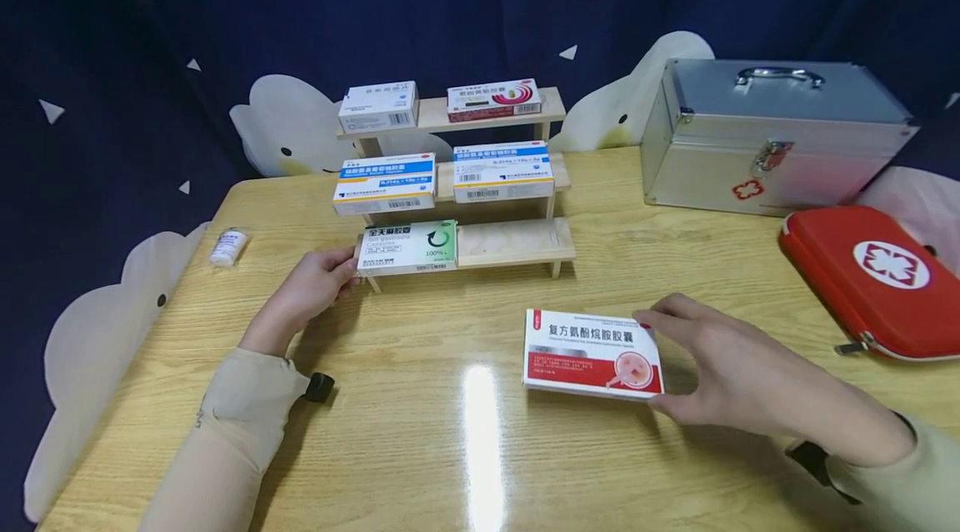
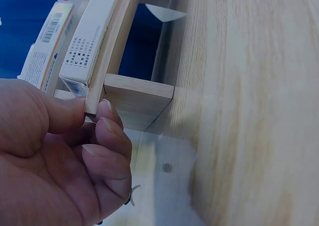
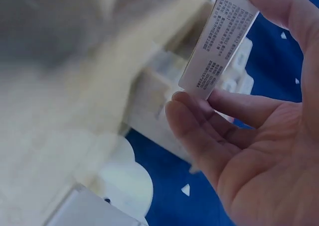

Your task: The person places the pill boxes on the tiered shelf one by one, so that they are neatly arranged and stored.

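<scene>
My right hand (image 1: 723, 365) pinches a white and red medicine box (image 1: 592, 353) by its right end, thumb on the near corner and fingers on the far one. The right wrist view shows that box (image 3: 219, 47) from its printed narrow side. At the left, my left hand (image 1: 318, 290) grips the end of the lowest step of a wooden tiered rack (image 1: 513, 242). In the left wrist view, thumb and fingers pinch the step's board (image 2: 94, 94). A green and white medicine box (image 1: 408, 247) lies on that step, right beside the left hand.
Two blue and white boxes, one left (image 1: 386, 183) and one right (image 1: 502, 172), occupy the middle step; two smaller boxes (image 1: 378, 107) (image 1: 495, 100) sit on top. A white bottle (image 1: 228, 247) stands left. A silver case (image 1: 776, 132) and red zipped case (image 1: 862, 282) are at the right.
</scene>
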{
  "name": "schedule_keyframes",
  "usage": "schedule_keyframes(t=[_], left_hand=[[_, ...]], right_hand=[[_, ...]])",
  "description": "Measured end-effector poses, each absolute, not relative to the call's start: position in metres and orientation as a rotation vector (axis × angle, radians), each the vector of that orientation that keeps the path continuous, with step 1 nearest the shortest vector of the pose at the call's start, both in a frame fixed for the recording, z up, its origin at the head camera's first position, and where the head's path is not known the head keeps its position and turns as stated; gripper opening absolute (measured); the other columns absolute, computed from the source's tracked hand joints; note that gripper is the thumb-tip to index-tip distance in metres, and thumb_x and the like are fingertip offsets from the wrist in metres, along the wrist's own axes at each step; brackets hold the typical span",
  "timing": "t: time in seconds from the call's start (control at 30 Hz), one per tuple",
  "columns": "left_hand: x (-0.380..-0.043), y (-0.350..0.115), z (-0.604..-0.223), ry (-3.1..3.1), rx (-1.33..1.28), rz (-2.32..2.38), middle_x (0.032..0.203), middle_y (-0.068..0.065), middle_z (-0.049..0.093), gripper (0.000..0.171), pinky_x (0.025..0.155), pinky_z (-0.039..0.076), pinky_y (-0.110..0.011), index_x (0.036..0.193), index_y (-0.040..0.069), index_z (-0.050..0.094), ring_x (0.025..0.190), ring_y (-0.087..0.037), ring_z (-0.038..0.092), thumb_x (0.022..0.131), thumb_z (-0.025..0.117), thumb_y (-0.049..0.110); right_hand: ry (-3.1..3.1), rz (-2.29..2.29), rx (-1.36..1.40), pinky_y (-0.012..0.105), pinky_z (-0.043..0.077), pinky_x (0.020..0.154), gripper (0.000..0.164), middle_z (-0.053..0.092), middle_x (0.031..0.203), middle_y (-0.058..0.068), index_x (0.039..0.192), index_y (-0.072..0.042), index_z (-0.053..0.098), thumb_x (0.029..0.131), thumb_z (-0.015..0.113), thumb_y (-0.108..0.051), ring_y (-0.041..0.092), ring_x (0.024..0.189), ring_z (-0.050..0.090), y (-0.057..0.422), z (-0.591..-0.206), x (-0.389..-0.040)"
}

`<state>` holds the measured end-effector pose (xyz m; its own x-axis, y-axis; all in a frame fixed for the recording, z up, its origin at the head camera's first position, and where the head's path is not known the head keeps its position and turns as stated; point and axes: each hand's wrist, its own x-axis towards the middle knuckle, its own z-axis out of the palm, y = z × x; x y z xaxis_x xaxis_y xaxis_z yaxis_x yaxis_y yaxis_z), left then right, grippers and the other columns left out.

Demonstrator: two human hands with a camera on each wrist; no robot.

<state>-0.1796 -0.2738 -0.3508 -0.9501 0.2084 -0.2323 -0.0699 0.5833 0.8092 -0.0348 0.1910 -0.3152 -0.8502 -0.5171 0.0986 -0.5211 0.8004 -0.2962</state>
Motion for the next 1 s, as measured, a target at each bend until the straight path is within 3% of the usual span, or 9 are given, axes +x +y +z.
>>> schedule_keyframes(t=[0.37,0.5,1.0], left_hand=[[-0.179,-0.275,-0.351,2.494,0.094,1.313,0.098,-0.018,0.054,0.042,0.057,0.038,-0.025,0.147,-0.001,0.042,0.077,-0.023,0.046,0.109,0.036,0.014],[-0.179,-0.275,-0.351,2.5,0.105,1.311,0.097,-0.018,0.054,0.041,0.057,0.038,-0.025,0.147,-0.001,0.043,0.077,-0.023,0.046,0.109,0.036,0.014],[-0.179,-0.274,-0.349,2.49,0.071,1.305,0.1,-0.018,0.054,0.043,0.058,0.038,-0.025,0.149,0.001,0.04,0.079,-0.024,0.047,0.109,0.037,0.015]], right_hand=[[-2.953,0.448,0.827,0.047,0.053,0.077,0.076,0.057,0.122,0.013,0.133,-0.002,0.06,0.068,0.089,-0.029,0.026,0.095,0.06,0.194,-0.279,-0.083],[-2.955,0.445,0.818,0.044,0.053,0.075,0.075,0.057,0.121,0.014,0.132,-0.001,0.061,0.068,0.09,-0.028,0.026,0.092,0.06,0.191,-0.273,-0.099],[-3.039,0.48,0.83,0.044,0.052,0.077,0.078,0.059,0.118,0.015,0.134,0.003,0.057,0.071,0.087,-0.03,0.027,0.093,0.061,0.181,-0.288,-0.157]])
